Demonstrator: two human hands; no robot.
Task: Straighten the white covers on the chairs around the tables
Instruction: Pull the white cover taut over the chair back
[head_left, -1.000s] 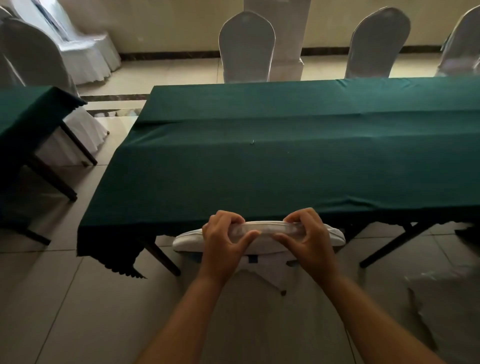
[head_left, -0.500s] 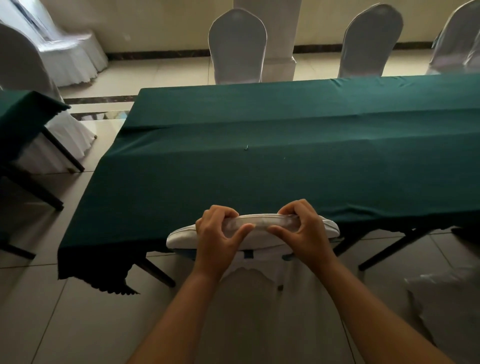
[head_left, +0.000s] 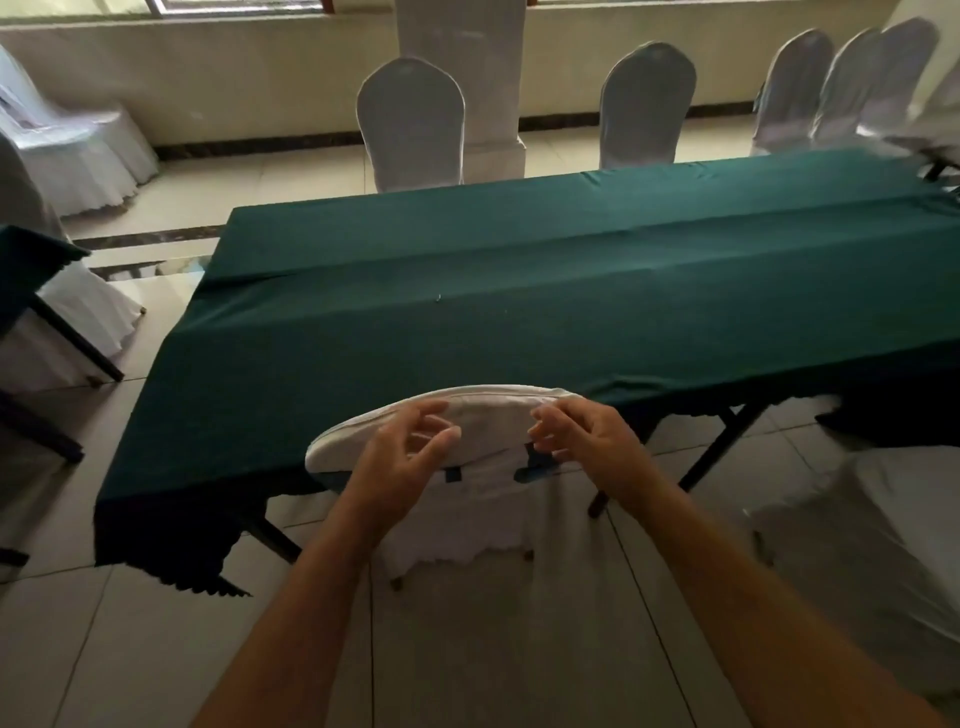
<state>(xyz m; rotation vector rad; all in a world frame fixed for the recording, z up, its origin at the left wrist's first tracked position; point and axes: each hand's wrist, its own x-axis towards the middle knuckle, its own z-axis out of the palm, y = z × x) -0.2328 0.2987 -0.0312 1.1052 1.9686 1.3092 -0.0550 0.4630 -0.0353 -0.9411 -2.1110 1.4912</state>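
While both hands hover at the chair top, this is how things stand.
Left hand (head_left: 400, 457): fingers loosely spread, gripping nothing.
Right hand (head_left: 582, 434): fingers loosely curled, also free.
Cover (head_left: 467, 415): on the near chair, tucked against the green table (head_left: 519, 312).
Advice: probably tug both top corners evenly, then smooth downward.
Count: two hands; about six covered chairs beyond the table.

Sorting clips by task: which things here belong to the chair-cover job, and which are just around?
Job:
near chair's white cover
left hand
right hand
covered chairs across the table

Just around:
green tablecloth
pillar
floor tiles
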